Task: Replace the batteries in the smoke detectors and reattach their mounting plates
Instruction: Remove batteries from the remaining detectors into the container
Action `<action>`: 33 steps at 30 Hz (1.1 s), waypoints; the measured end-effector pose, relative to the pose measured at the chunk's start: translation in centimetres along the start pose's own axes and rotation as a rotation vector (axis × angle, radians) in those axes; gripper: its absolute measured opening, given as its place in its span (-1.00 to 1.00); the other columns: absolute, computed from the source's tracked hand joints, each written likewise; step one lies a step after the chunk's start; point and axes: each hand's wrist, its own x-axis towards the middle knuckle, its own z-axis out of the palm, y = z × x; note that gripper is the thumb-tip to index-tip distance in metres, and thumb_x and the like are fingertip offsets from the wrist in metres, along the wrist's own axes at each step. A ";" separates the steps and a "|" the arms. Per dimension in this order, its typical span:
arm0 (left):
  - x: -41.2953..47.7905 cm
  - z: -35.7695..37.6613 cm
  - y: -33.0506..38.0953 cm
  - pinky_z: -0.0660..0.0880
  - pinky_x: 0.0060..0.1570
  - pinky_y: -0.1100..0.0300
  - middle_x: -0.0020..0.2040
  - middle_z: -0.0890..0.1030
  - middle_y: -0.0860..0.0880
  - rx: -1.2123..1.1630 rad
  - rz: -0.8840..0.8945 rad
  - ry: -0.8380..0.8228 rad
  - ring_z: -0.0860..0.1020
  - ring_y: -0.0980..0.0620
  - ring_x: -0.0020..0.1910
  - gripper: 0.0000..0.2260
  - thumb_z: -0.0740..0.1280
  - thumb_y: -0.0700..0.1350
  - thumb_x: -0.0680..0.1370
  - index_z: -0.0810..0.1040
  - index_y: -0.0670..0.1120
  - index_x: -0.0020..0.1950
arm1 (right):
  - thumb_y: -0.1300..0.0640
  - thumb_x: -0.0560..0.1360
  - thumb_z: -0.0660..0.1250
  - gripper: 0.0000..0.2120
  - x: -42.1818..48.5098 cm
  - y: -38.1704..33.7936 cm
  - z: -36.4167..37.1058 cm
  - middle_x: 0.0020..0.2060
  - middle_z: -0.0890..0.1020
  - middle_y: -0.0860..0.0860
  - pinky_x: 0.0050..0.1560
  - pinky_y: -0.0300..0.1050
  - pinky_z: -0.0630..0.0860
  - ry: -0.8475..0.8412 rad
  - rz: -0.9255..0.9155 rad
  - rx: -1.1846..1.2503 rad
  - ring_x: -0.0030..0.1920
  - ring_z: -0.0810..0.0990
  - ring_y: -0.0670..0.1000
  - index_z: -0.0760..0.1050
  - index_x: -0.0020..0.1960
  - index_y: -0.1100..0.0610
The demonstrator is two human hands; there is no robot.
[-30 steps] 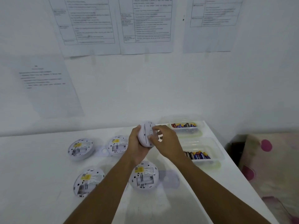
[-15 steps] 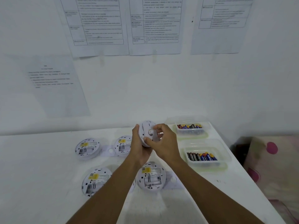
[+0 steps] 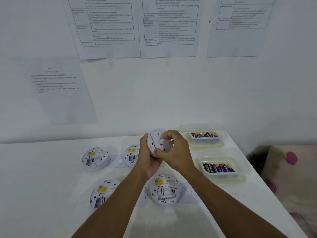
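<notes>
We hold a detector on edge above the table | left hand cups its back, right hand pinches its plate side | four detectors lie open-backed below | two battery tubs sit right

Two bare forearms enter from the lower edge, each ending in an ungloved hand: left hand, right hand. No sleeve covers either forearm as far as the frame shows. Fingers carry no visible rings, and the wrists show no visible bands; nails are too blurred to describe.
</notes>
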 end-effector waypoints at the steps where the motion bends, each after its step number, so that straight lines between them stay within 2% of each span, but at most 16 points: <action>1: 0.1 -0.1 0.2 0.52 0.14 0.05 0.14 0.64 -0.16 0.015 -0.002 0.006 0.62 -0.08 0.08 -0.51 0.11 0.20 0.60 0.60 -0.11 0.24 | 0.03 0.24 0.46 -0.62 0.2 -0.2 -0.2 -0.03 0.60 -0.12 -0.07 -0.19 0.56 -0.015 0.010 -0.018 -0.05 0.58 -0.11 0.52 0.04 0.03; 3: 0.4 -0.5 0.6 0.51 0.16 0.00 0.18 0.63 -0.18 0.018 0.008 0.018 0.60 -0.11 0.13 -0.50 0.08 0.21 0.61 0.57 -0.11 0.27 | 0.08 0.34 0.39 -0.73 0.8 -0.3 -1.0 -0.10 0.67 -0.09 -0.06 -0.17 0.60 -0.031 0.005 -0.049 -0.11 0.63 -0.12 0.58 0.03 0.07; 5: 0.7 -1.1 1.2 0.48 0.19 -0.07 0.20 0.62 -0.20 -0.019 0.034 0.044 0.57 -0.14 0.16 -0.51 0.09 0.21 0.62 0.55 -0.10 0.29 | 0.19 0.46 0.37 -0.88 1.8 0.1 -2.3 -0.20 0.69 -0.04 -0.15 -0.33 0.55 0.005 -0.039 -0.099 -0.25 0.62 -0.19 0.63 -0.01 0.13; 7: 1.0 -1.7 1.9 0.46 0.23 -0.11 0.19 0.63 -0.20 -0.068 0.052 0.072 0.57 -0.17 0.15 -0.52 0.12 0.21 0.61 0.54 -0.11 0.28 | 0.27 0.50 0.35 -0.89 3.1 1.0 -4.0 -0.26 0.66 -0.05 -0.24 -0.47 0.42 0.019 -0.048 -0.158 -0.32 0.56 -0.26 0.65 -0.05 0.17; 10: 1.4 -2.6 2.5 0.40 0.29 -0.16 0.17 0.62 -0.21 -0.102 0.061 0.093 0.55 -0.23 0.15 -0.51 0.13 0.21 0.60 0.52 -0.11 0.30 | 0.27 0.50 0.35 -0.87 4.9 2.9 -6.0 -0.20 0.66 -0.06 -0.19 -0.33 0.43 -0.156 0.022 -0.341 -0.25 0.56 -0.14 0.67 -0.04 0.14; 12: 1.6 -2.9 2.5 0.40 0.30 -0.17 0.15 0.63 -0.20 -0.098 0.064 0.106 0.55 -0.25 0.14 -0.53 0.12 0.21 0.61 0.53 -0.09 0.27 | 0.23 0.50 0.34 -0.84 5.8 4.2 -6.3 -0.13 0.70 -0.04 -0.09 -0.21 0.52 -0.339 0.047 -0.548 -0.15 0.61 -0.07 0.68 -0.02 0.08; 14: 1.6 -2.8 2.3 0.40 0.30 -0.17 0.15 0.63 -0.20 -0.098 0.060 0.106 0.55 -0.25 0.14 -0.54 0.12 0.21 0.61 0.53 -0.09 0.27 | 0.20 0.50 0.31 -0.81 6.3 5.2 -6.1 -0.08 0.71 -0.06 -0.03 -0.09 0.58 -0.454 0.042 -0.735 -0.07 0.65 -0.01 0.67 -0.02 0.01; 16: 1.7 -2.7 2.1 0.39 0.31 -0.18 0.17 0.62 -0.21 -0.096 0.052 0.105 0.54 -0.26 0.17 -0.53 0.13 0.22 0.60 0.53 -0.09 0.29 | 0.19 0.50 0.30 -0.79 6.4 5.9 -5.8 -0.01 0.69 -0.08 -0.03 -0.09 0.57 -0.523 0.043 -0.854 0.00 0.64 0.00 0.66 0.02 -0.01; 18: 1.8 -2.8 1.9 0.39 0.32 -0.18 0.19 0.61 -0.22 -0.084 0.047 0.101 0.53 -0.27 0.19 -0.52 0.13 0.22 0.60 0.53 -0.09 0.29 | 0.14 0.53 0.31 -0.76 6.2 6.3 -5.4 0.11 0.66 -0.06 0.06 -0.09 0.53 -0.580 0.026 -0.935 0.10 0.60 -0.01 0.60 0.17 0.01; 20: 1.9 -2.9 1.7 0.40 0.31 -0.17 0.20 0.61 -0.22 -0.080 0.043 0.099 0.54 -0.26 0.18 -0.53 0.13 0.22 0.60 0.53 -0.09 0.28 | 0.06 0.53 0.34 -0.65 5.8 6.9 -5.0 0.24 0.59 -0.05 0.18 -0.07 0.47 -0.618 -0.024 -0.964 0.21 0.54 -0.01 0.51 0.30 0.04; 22: 1.9 -3.0 1.6 0.41 0.30 -0.16 0.20 0.61 -0.22 -0.080 0.043 0.102 0.55 -0.25 0.16 -0.54 0.13 0.21 0.60 0.53 -0.08 0.28 | 0.00 0.50 0.38 -0.57 5.6 7.2 -4.5 0.30 0.54 -0.04 0.22 -0.06 0.44 -0.661 -0.060 -0.947 0.28 0.49 -0.01 0.48 0.34 0.05; 25: 2.1 -2.9 1.4 0.41 0.29 -0.16 0.18 0.62 -0.21 -0.085 0.039 0.105 0.57 -0.24 0.14 -0.55 0.13 0.21 0.61 0.54 -0.08 0.27 | -0.04 0.43 0.46 -0.47 5.4 7.7 -3.7 0.30 0.52 -0.03 0.13 -0.12 0.43 -0.745 -0.047 -0.919 0.29 0.46 0.01 0.48 0.35 0.07; 28: 2.1 -2.8 1.4 0.40 0.31 -0.16 0.19 0.62 -0.21 -0.085 0.036 0.103 0.57 -0.23 0.14 -0.54 0.12 0.20 0.61 0.53 -0.08 0.27 | -0.07 0.37 0.51 -0.44 5.5 8.1 -3.4 0.23 0.55 0.01 -0.01 -0.17 0.39 -0.762 -0.032 -0.946 0.20 0.52 0.04 0.50 0.31 0.09; 33: 1.9 -2.6 1.3 0.41 0.29 -0.16 0.26 0.57 -0.24 -0.105 0.021 0.102 0.53 -0.26 0.20 -0.52 0.13 0.21 0.60 0.51 -0.10 0.32 | -0.09 0.32 0.53 -0.50 5.7 8.6 -4.1 0.08 0.62 0.04 0.02 -0.03 0.54 -0.744 -0.023 -1.040 0.07 0.58 0.06 0.57 0.16 0.13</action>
